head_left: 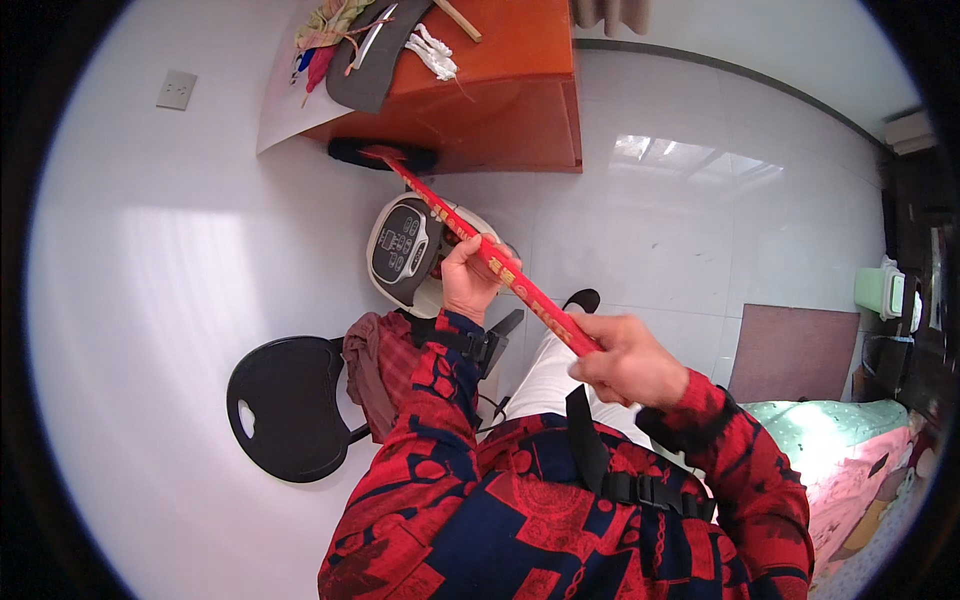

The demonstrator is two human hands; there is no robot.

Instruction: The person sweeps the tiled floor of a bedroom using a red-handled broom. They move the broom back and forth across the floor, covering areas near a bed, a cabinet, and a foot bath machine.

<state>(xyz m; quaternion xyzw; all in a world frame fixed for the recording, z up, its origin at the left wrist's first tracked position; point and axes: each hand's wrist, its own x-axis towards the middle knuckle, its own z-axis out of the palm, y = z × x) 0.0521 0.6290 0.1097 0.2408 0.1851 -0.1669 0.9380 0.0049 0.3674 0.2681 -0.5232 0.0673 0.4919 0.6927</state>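
Note:
A broom with a red handle (528,290) slants from my right side up to the far left. My left hand (474,280) is closed around the middle of its handle. Around the near end of the handle, my right hand (634,362) is wrapped, in front of my waist. The black broom head (350,152) is against the lower edge of an orange-brown wooden cabinet (500,130), near the wall. How its bristles meet the surface under them cannot be made out.
Below the broom head stands a white foot-bath-like appliance (392,255) with a dark button panel. A black folding chair (290,410) and a reddish cloth (378,365) are at my left. A brown mat (795,352) lies right. On the cabinet are a grey sheet (375,75) and white gloves (432,52).

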